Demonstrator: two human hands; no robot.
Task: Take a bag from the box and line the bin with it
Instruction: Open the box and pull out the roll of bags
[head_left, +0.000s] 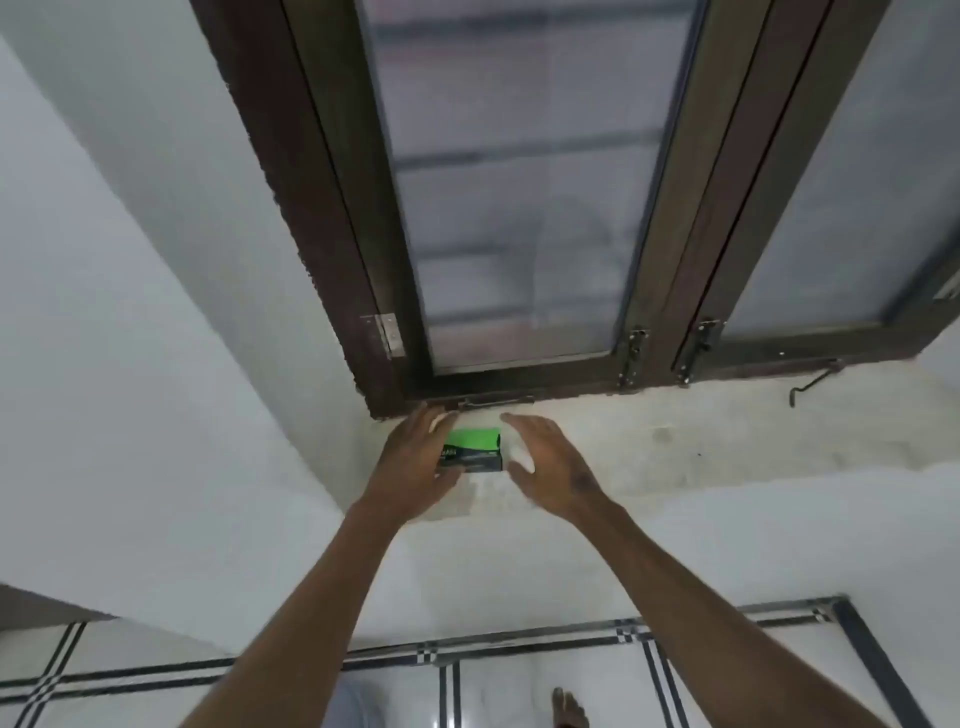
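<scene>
A small green and black box (475, 449) lies on the white window sill (675, 441), near its left end. My left hand (415, 457) is against the box's left side with the fingers spread; whether it grips the box I cannot tell. My right hand (550, 462) hovers just right of the box, fingers apart, not touching it. Both arms reach up from the bottom of the view. No bin is in view.
A dark brown window frame (649, 291) with frosted panes rises behind the sill, with latches at its base and a metal stay hook (810, 384) at the right. White walls flank the left. Below lie white floor tiles with black lines and a bare foot (569, 709).
</scene>
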